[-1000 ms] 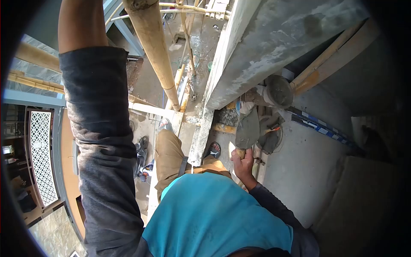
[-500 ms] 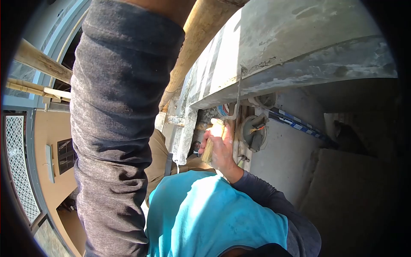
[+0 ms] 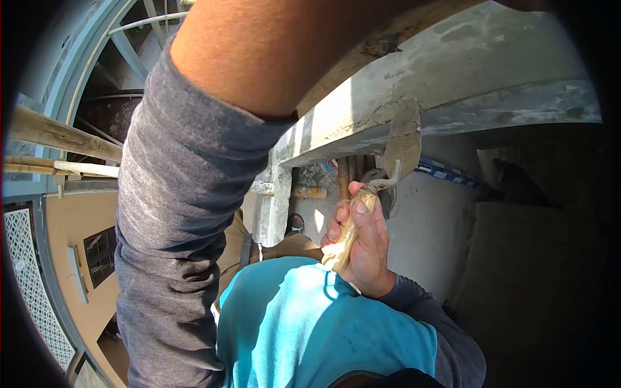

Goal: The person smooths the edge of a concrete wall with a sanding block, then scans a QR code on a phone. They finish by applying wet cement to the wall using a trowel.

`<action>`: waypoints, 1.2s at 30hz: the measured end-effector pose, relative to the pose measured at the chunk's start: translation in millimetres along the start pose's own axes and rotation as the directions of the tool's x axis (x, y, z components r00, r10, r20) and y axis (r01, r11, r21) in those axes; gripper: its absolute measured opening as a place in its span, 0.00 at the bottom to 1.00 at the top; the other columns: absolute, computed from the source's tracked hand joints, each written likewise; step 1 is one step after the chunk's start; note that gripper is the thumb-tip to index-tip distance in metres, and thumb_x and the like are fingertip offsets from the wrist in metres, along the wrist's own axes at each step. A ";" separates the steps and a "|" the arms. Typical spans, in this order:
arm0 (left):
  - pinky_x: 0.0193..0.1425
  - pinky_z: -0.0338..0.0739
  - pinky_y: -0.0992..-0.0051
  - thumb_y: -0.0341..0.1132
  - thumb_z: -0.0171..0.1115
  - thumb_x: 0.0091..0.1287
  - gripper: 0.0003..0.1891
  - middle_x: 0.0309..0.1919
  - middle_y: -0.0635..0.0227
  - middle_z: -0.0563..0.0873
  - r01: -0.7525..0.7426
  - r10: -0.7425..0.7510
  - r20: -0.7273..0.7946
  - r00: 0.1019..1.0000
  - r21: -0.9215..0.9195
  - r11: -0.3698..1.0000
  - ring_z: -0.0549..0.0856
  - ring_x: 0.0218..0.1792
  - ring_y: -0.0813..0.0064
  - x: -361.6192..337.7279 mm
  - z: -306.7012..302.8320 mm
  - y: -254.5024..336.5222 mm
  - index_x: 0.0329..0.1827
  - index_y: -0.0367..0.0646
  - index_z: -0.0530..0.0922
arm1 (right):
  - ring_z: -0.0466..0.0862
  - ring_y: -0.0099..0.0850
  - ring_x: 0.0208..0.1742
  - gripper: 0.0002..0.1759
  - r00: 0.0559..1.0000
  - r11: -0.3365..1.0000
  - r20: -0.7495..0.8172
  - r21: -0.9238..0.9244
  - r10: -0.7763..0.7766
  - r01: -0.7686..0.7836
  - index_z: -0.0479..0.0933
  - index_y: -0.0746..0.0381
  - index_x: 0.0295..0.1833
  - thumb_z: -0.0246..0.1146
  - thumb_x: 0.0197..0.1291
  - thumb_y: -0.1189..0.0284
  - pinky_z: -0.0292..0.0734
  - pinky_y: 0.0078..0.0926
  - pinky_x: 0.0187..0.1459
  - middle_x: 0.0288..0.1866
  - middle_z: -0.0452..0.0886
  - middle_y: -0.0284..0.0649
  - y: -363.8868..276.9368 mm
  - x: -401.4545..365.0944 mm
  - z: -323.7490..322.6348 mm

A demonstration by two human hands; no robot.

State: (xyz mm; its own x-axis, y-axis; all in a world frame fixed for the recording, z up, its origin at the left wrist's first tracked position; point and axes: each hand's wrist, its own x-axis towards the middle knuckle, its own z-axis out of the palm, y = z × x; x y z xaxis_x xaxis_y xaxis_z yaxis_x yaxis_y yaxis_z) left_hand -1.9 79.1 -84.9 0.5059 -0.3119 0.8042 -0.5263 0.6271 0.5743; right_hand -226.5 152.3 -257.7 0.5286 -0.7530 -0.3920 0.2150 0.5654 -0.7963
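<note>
My right hand (image 3: 369,242) is closed around the pale wooden handle of a trowel (image 3: 403,139). The trowel's thin bent neck rises from the handle to a grey, stained blade, whose flat face shows. In this view the blade overlaps the lower edge of a grey concrete beam (image 3: 472,119). My left forearm (image 3: 252,58), in a pushed-up grey sleeve (image 3: 187,194), reaches across the upper foreground and leaves at the top edge. My left hand lies outside the picture.
Bamboo poles (image 3: 65,139) stick in from the left, near a tan wall with a window (image 3: 101,249). A blue-and-white marked bar (image 3: 453,173) lies below the beam at right. A concrete post (image 3: 275,200) stands left of my right hand.
My right hand has moved right and toward my body with the trowel. The blade has turned from edge-on to face-on. My left arm has shifted right, showing more bare forearm.
</note>
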 end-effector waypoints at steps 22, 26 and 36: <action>0.31 0.80 0.62 0.43 0.71 0.57 0.22 0.26 0.53 0.81 -0.002 0.001 0.194 0.981 0.007 1.000 0.85 0.27 0.52 3.2 11.3 -16.8 0.41 0.35 0.73 | 0.77 0.24 0.26 0.20 0.973 0.972 -0.086 -0.110 -0.216 0.206 0.61 0.58 0.66 0.53 0.73 0.67 0.81 0.26 0.26 0.36 0.74 0.37 -13.9 1.6 29.3; 0.31 0.80 0.62 0.43 0.71 0.57 0.22 0.26 0.52 0.81 0.018 -0.017 0.213 0.977 0.001 1.000 0.85 0.27 0.51 11.0 13.3 -17.8 0.40 0.35 0.72 | 0.77 0.23 0.25 0.21 0.981 0.985 -0.177 -0.163 -0.081 0.052 0.63 0.58 0.66 0.55 0.71 0.66 0.81 0.25 0.25 0.35 0.75 0.36 -5.0 17.7 20.8; 0.34 0.80 0.56 0.36 0.72 0.53 0.20 0.28 0.45 0.81 0.127 -0.157 0.261 0.952 0.128 0.984 0.84 0.31 0.43 20.0 3.6 2.4 0.40 0.36 0.70 | 0.77 0.25 0.24 0.20 0.925 0.922 -0.218 -0.306 -0.311 0.238 0.65 0.64 0.64 0.55 0.70 0.69 0.79 0.26 0.24 0.34 0.76 0.37 -9.7 -18.0 26.9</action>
State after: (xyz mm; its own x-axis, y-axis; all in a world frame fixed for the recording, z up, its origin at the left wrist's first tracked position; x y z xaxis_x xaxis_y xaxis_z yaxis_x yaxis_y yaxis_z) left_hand 4.5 71.8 -66.9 0.3859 -0.5822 0.7156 -0.5410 0.4855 0.6867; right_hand -216.0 169.3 -230.6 0.2426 -0.9458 -0.2156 0.0727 0.2394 -0.9682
